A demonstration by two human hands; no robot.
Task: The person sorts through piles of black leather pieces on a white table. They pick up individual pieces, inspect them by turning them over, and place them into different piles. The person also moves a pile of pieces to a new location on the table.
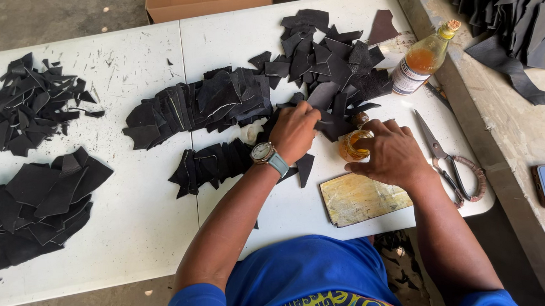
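Fingers of the left hand (pixel 294 131) pinched a flat black leather scrap (pixel 329 125) at the edge of the dark heap on the white bench (pixel 149 198). Right hand (pixel 391 154) — grip curled shut round a small amber glass jar (pixel 351 145) — rested just beside a worn wooden board (pixel 360 198), with steel scissors (pixel 444 155) near.

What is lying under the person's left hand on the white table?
Black leather pieces lie under the left hand, spreading out around it. A bit of whitish material shows beside the wrist. Whatever the fingers press directly is covered by the hand.
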